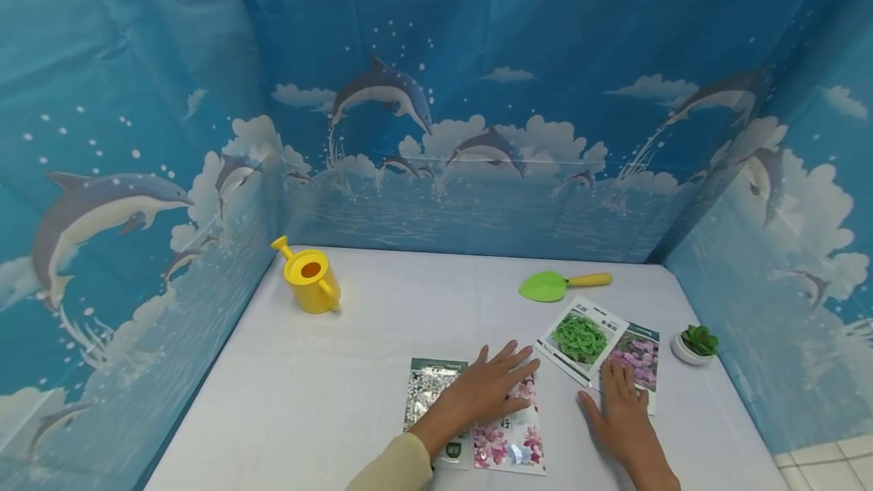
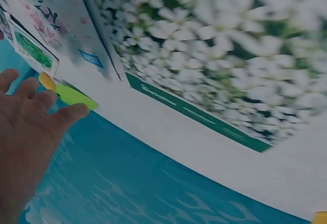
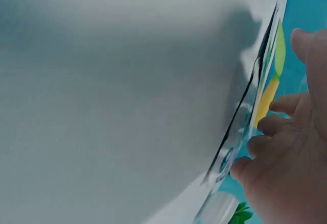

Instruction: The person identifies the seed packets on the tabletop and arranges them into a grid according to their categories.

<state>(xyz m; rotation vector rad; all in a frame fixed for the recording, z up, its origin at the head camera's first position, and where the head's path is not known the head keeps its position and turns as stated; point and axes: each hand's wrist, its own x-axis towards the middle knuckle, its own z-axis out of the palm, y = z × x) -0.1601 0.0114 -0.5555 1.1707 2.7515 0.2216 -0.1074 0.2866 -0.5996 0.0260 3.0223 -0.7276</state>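
My left hand (image 1: 489, 387) is spread, its fingers extended over the upper part of a pink-flower seed packet (image 1: 508, 445). Left of that packet, partly under my forearm, lies a white-flower seed packet (image 1: 430, 381) with a green top band. My right hand (image 1: 622, 411) reaches over the lower part of a purple-flower seed packet (image 1: 641, 358), fingers loosely extended. A white seed packet with green leaves (image 1: 580, 339) lies tilted, overlapping the purple one. The right wrist view shows my right palm (image 3: 296, 142) beside the packets' edges; whether the fingertips touch is unclear.
A yellow watering can (image 1: 314, 286) stands at the back left of the white-covered table (image 1: 327, 400). A green trowel (image 1: 546, 286) with a yellow handle lies behind the packets. A small potted succulent (image 1: 696, 345) stands at the right. Blue dolphin-print curtains (image 1: 436, 195) enclose the table.
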